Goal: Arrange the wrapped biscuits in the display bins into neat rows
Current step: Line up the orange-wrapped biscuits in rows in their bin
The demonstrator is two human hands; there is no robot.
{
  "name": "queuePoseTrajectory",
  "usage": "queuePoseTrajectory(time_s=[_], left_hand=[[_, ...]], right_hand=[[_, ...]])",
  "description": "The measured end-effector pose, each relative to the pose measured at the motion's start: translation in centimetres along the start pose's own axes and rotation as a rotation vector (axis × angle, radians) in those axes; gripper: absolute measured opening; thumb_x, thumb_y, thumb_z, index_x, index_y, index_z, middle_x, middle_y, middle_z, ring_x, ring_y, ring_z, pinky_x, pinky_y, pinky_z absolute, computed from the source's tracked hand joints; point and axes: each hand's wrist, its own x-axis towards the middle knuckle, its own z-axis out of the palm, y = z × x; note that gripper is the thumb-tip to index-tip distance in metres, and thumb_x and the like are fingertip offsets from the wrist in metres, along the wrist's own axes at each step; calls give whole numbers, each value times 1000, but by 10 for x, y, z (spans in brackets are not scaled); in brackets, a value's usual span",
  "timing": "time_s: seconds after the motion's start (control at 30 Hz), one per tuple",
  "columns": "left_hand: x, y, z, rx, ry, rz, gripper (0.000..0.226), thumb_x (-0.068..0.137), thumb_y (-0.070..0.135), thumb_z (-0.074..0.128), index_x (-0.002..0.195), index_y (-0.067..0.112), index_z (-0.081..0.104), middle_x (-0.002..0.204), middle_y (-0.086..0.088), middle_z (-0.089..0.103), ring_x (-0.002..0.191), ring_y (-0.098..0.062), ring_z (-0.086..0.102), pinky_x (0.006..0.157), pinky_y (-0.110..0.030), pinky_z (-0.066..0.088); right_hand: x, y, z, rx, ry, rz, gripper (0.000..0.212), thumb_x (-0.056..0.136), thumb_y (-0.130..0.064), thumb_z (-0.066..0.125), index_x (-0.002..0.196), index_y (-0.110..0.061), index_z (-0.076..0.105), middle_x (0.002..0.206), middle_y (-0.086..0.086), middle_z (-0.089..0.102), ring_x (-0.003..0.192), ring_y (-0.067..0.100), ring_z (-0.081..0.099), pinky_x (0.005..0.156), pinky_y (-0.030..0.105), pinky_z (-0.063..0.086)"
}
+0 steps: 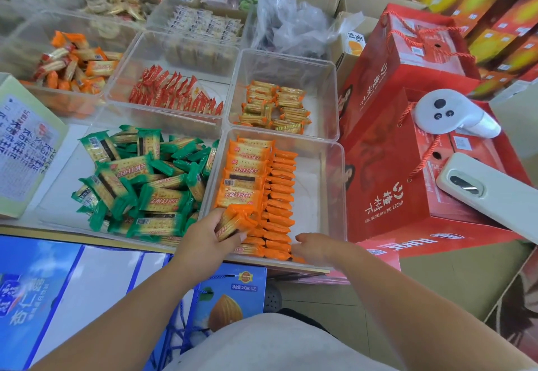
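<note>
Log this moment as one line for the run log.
phase: arranging orange bin | left hand: grips orange packs | right hand: at near end of row, grip unclear | green packs: jumbled

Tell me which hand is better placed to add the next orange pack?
Left, probably: the left hand grips orange packs over the bin; the right hand sits at its near edge, fingers hidden.

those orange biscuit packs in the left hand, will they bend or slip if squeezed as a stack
Probably stiff: the orange packs that the left hand grips keep flat, blocky edges. Likely slippery, since the wrappers look glossy, so a loose stack could fan apart. The biscuits inside may crack under a hard squeeze.
</note>
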Motion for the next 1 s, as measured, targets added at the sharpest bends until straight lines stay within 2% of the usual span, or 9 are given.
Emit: queuePoseTrajectory(time_s=[0.1,0.2,0.33,0.43,0.6,0.7,0.87,0.93,1.0], left_hand=[[1,2,-1,124,-62,3,35,87,43,75,117,41,57,94,16,70,82,-2,66,76,-37,57],[7,8,-4,308,-129,17,42,88,43,74,123,38,51,93,16,67,78,-3,63,63,-25,48],[16,17,-6,517,-230,13,47,85,42,74,123,33,48,85,6,67,72,-12,63,62,-36,53],[18,21,0,626,-283,8,57,83,39,75,129,30,43,74,6,60,63,-7,55,47,-26,38],[26,23,-1,699,-311,21,79,76,38,83,141,31,40,99,4,65,85,-16,60,64,-29,46],[22,20,-3,732,-304,70,84,76,28,84,147,34,39,109,6,65,89,-15,59,71,-28,47],[13,10,-6,547,-194,108,56,78,26,81,124,44,56,105,16,67,90,-5,64,77,-30,54],[8,7,-11,409,-123,72,57,75,26,83,112,58,54,94,19,68,79,1,64,69,-30,55],[2,6,-15,312,-76,48,66,74,26,85,100,73,47,89,21,68,75,3,65,64,-29,55]], right_hand=[[-2,1,4,5,83,-43,48,99,-40,46,138,-12,49,143,10,52,124,30,52,97,35,44],[-6,3,4,120,203,-109,54,101,-44,48,143,-10,50,149,11,50,131,31,50,104,35,41],[-16,9,-1,282,230,-143,61,104,-55,38,153,-19,40,158,5,41,139,24,43,109,36,36],[-25,13,-4,301,278,-155,55,105,-53,38,151,-24,43,157,2,42,138,23,45,103,33,36],[-41,3,1,473,573,-289,34,102,-42,53,132,-29,61,131,-8,59,118,9,56,97,30,48],[-43,-10,13,376,479,-374,35,95,-44,63,127,-28,65,120,-10,63,108,7,59,92,27,49],[-36,-22,30,324,382,-398,44,88,-54,68,124,-30,64,113,-16,63,107,8,60,82,20,43],[-37,-24,33,414,376,-416,53,87,-57,69,134,-34,57,109,-25,58,103,-1,58,75,9,38],[-37,-25,34,531,376,-431,69,87,-57,70,146,-35,43,125,-20,56,110,-1,56,83,11,42]])
